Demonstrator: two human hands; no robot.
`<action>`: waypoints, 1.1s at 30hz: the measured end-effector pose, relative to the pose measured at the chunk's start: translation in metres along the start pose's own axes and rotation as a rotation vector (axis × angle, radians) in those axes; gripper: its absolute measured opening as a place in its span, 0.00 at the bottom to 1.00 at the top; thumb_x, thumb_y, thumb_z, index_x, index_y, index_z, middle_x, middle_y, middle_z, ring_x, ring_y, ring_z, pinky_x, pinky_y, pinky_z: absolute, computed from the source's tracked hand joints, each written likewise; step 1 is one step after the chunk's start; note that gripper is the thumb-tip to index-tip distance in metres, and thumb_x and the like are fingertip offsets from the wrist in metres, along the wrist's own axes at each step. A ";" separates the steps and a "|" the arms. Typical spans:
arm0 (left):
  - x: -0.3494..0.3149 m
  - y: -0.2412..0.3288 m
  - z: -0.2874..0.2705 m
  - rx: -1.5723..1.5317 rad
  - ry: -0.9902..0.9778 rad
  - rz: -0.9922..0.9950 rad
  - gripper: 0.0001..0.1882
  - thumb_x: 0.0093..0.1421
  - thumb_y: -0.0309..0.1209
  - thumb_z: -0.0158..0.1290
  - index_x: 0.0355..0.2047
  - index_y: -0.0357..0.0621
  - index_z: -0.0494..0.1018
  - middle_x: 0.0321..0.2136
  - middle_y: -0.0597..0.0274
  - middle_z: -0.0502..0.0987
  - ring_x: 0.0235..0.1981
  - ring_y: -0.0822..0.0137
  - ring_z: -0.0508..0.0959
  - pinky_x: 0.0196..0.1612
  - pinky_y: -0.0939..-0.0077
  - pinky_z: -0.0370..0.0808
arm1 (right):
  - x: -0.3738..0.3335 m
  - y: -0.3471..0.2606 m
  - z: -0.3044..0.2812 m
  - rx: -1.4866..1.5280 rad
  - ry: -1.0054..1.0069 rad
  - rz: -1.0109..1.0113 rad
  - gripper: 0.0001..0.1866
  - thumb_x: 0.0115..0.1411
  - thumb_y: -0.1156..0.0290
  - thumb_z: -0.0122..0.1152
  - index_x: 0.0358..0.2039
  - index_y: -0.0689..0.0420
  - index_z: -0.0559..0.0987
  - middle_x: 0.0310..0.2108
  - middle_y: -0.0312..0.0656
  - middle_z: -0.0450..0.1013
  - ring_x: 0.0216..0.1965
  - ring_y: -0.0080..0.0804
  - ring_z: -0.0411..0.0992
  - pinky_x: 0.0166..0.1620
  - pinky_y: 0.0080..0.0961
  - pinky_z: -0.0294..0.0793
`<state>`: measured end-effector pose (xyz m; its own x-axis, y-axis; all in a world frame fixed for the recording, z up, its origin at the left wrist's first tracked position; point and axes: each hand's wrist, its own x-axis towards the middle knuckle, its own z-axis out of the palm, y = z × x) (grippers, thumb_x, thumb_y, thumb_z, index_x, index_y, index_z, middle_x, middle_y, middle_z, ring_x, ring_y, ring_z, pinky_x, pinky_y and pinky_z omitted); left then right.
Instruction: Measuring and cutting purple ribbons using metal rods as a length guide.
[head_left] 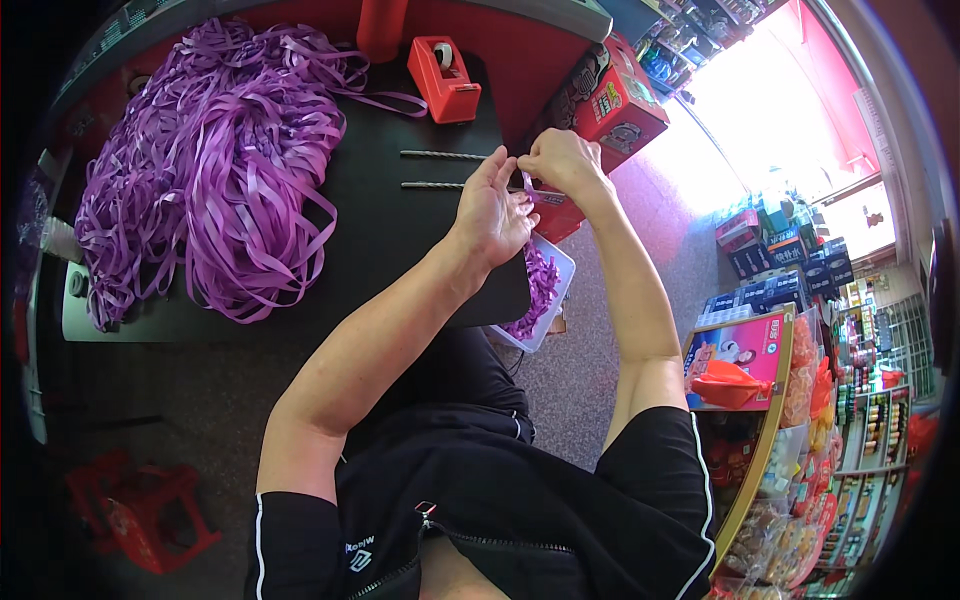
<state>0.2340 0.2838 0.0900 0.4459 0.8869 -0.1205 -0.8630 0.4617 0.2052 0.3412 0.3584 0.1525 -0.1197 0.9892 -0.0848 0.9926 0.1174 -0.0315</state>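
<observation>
My left hand (492, 212), palm turned to the right, has its lower fingers curled round a short piece of purple ribbon (529, 186). Just beyond it, my right hand (563, 161) is closed in a pinch at the upper end of that ribbon; its fingertips are partly hidden. Two thin twisted metal rods (432, 185), like drill bits, lie parallel over the dark table and run behind my left hand, which hides their right ends. A large heap of purple ribbon (262, 180) covers the table's left part.
A red tape dispenser (446, 85) stands at the back of the dark table (400, 260). Below its right edge is a white bin (555, 318) of purple ribbon pieces. A red carton (615, 110) stands behind my right hand. Stocked shelves line the right; a red stool (150, 515) sits lower left.
</observation>
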 end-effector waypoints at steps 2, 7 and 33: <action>-0.001 -0.001 0.001 -0.010 0.019 0.007 0.41 0.63 0.53 0.41 0.68 0.48 0.37 0.64 0.30 0.23 0.68 0.47 0.25 0.66 0.54 0.23 | 0.001 -0.006 -0.004 -0.101 -0.010 -0.015 0.15 0.45 0.54 0.60 0.26 0.51 0.84 0.30 0.48 0.78 0.39 0.45 0.76 0.47 0.42 0.67; 0.000 0.000 0.000 -0.008 0.028 0.021 0.43 0.63 0.53 0.40 0.66 0.37 0.39 0.64 0.30 0.25 0.68 0.47 0.24 0.66 0.55 0.23 | 0.018 -0.001 -0.004 0.005 -0.115 -0.034 0.15 0.44 0.56 0.59 0.17 0.55 0.83 0.18 0.44 0.76 0.27 0.36 0.77 0.36 0.31 0.75; 0.004 -0.007 -0.008 -0.097 0.089 0.058 0.34 0.58 0.46 0.47 0.55 0.34 0.51 0.64 0.26 0.29 0.68 0.43 0.27 0.67 0.52 0.26 | 0.031 -0.015 -0.028 -0.044 -0.279 -0.308 0.18 0.46 0.54 0.62 0.22 0.57 0.84 0.22 0.43 0.77 0.28 0.32 0.76 0.34 0.29 0.74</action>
<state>0.2400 0.2843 0.0803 0.3760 0.9053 -0.1976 -0.9073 0.4030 0.1199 0.3234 0.3900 0.1778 -0.4064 0.8463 -0.3444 0.9087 0.4137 -0.0558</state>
